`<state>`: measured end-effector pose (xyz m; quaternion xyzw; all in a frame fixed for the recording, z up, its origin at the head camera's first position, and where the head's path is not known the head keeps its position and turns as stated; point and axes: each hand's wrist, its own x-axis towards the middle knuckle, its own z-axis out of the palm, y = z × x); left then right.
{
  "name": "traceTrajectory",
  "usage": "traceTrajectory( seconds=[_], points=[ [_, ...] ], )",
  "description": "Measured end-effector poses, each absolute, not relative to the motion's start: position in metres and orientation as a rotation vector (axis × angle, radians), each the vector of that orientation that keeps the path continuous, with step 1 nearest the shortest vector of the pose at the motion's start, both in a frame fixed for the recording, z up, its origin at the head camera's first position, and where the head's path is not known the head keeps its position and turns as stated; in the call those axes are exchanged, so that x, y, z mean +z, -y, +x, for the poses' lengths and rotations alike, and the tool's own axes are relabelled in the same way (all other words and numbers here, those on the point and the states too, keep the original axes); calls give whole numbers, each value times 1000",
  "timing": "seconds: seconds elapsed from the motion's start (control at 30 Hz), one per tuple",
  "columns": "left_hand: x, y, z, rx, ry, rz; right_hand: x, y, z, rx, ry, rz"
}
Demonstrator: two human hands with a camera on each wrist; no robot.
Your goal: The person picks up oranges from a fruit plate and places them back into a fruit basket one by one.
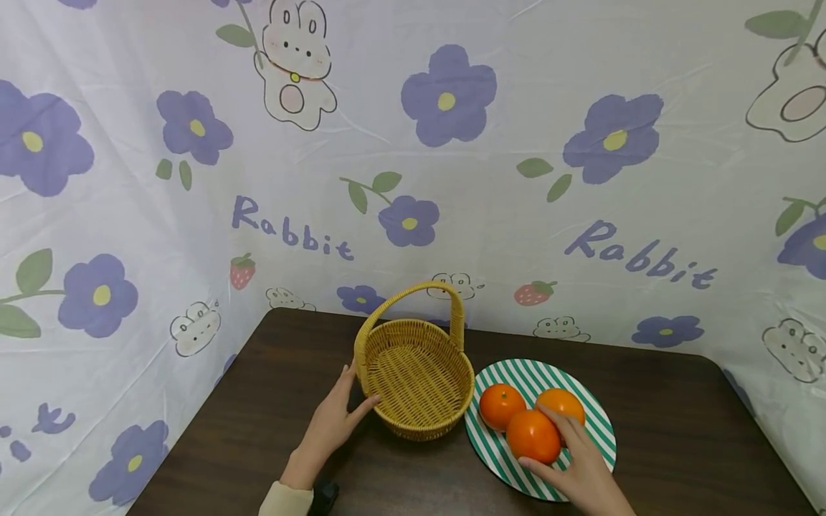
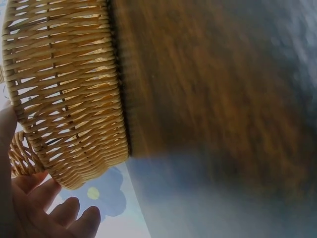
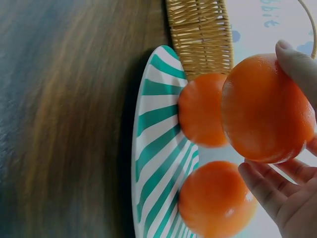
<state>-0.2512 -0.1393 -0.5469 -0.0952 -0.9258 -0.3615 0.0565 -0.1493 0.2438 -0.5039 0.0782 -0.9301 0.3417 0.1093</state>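
Observation:
A yellow wicker basket [image 1: 419,380] with a tall arched handle stands upright on the table. My left hand [image 1: 332,423] grips its left side, thumb at the rim and fingers by the base of the handle [image 2: 22,156]. To the right, my right hand [image 1: 581,466] holds an orange [image 3: 267,109] between thumb and fingers, raised over a green-and-white striped plate [image 1: 497,459]. Two more oranges lie on that plate, one at the left [image 1: 502,407] and one farther back [image 1: 561,403], partly covered by the held one and the hand.
The dark wooden table [image 1: 684,430] reaches back to a white cloth [image 1: 490,208] printed with purple flowers and rabbits, which also hangs at both sides. The plate's left edge lies close beside the basket.

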Motion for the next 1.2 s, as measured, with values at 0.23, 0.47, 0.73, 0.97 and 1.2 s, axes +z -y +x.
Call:
traceTrajectory(
  seconds=[0.23, 0.47, 0.73, 0.97, 1.2],
  points=[
    [-549, 139, -252, -1068, 2781, -297, -500, -240, -156, 1036, 2679, 270],
    [-552, 142, -253, -1058, 2782, -301, -498, -234, -164, 1065, 2672, 281],
    [-554, 144, -253, -1045, 2780, -300, -491, -229, -178, 1047, 2632, 326],
    [-553, 144, -253, -1028, 2781, -296, -485, -224, -187, 1120, 2632, 327],
    [-554, 143, -252, -1013, 2797, -296, -484, -219, -192, 1161, 2636, 347]
  ],
)
